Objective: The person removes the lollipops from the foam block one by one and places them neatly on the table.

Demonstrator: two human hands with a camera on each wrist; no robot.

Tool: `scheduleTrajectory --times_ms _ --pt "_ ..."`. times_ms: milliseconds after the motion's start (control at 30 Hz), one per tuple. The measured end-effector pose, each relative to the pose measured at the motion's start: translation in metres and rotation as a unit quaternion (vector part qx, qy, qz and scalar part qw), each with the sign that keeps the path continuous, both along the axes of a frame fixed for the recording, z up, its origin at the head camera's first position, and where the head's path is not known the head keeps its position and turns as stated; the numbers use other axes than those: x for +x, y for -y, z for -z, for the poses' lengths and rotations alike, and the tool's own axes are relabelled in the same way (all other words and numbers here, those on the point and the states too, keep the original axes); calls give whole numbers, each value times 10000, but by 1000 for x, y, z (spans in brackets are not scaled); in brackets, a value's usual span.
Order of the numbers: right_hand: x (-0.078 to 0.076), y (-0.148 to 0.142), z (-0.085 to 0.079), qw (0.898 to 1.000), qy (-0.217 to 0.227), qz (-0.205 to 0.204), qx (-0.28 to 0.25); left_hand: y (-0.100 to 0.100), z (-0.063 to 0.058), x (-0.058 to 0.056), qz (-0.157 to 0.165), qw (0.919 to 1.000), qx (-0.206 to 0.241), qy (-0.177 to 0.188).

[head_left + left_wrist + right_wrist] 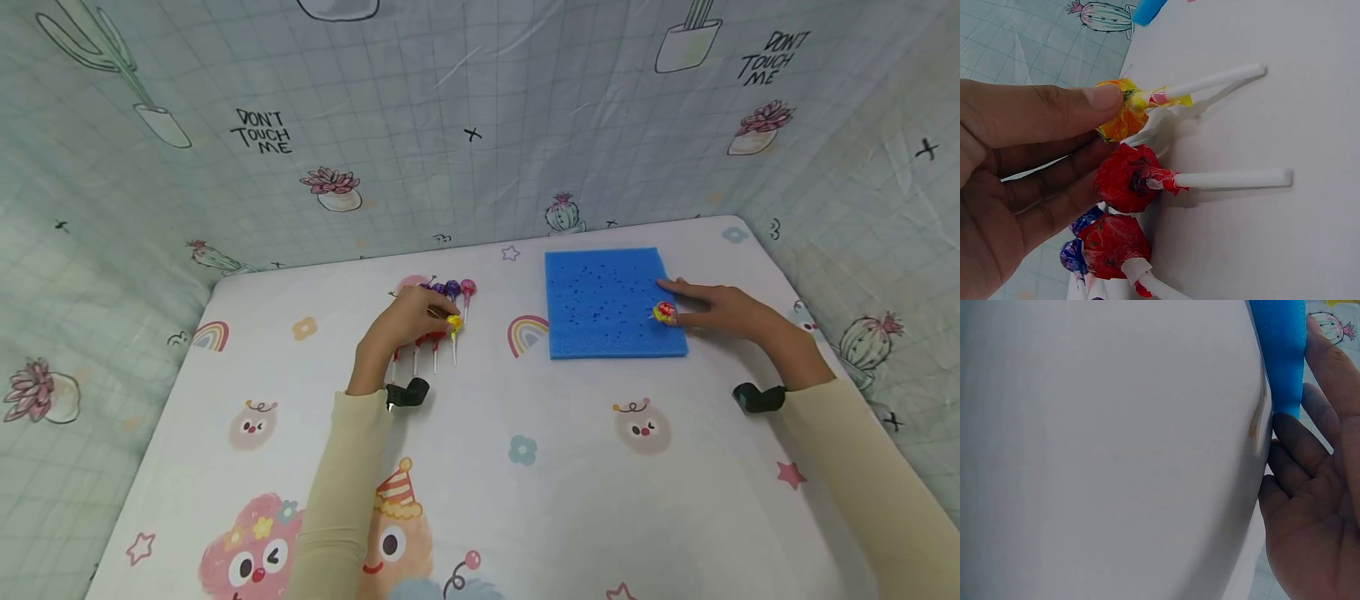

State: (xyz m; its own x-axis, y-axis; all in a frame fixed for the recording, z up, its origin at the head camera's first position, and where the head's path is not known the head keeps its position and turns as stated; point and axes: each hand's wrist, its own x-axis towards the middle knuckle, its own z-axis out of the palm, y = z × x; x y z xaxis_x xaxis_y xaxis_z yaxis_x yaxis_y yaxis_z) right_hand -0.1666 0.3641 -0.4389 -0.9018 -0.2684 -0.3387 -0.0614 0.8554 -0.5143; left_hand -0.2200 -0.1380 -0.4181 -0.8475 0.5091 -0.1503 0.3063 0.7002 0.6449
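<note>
My left hand pinches the yellow-wrapped head of a lollipop between thumb and fingers; its white stick slants down toward the table. Right beside it lie red lollipops with white sticks, partly behind the hand in the head view. Purple lollipops and a pink lollipop lie just beyond. My right hand rests at the right edge of a blue foam board, fingers extended. Its thumb is right at a yellow-and-red lollipop on the board, whose stick is hidden.
Many small dark holes dot the foam board. The white tabletop carries printed cartoon figures, stars and a rainbow. A patterned cloth hangs behind the table and at its sides. A dark wrist mount sits below each hand.
</note>
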Motion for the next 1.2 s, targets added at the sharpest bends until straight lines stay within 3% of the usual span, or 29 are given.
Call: scheduleTrajectory --times_ms 333,733,933,1067,1200 --pt "1 1 0 10000 4 13 -33 0 -4 -1 380 9979 -517 87" --pt "1 1 0 9999 -119 -29 30 -2 -9 3 394 9975 -587 32" --pt "0 0 1 9999 -81 40 118 -22 -11 9 448 9977 -396 -320" --pt "-2 0 4 9998 -112 37 154 -42 -13 14 701 9951 -292 -634" --pt "-2 -1 6 9997 -151 27 201 -67 -12 16 964 9926 -115 -724"
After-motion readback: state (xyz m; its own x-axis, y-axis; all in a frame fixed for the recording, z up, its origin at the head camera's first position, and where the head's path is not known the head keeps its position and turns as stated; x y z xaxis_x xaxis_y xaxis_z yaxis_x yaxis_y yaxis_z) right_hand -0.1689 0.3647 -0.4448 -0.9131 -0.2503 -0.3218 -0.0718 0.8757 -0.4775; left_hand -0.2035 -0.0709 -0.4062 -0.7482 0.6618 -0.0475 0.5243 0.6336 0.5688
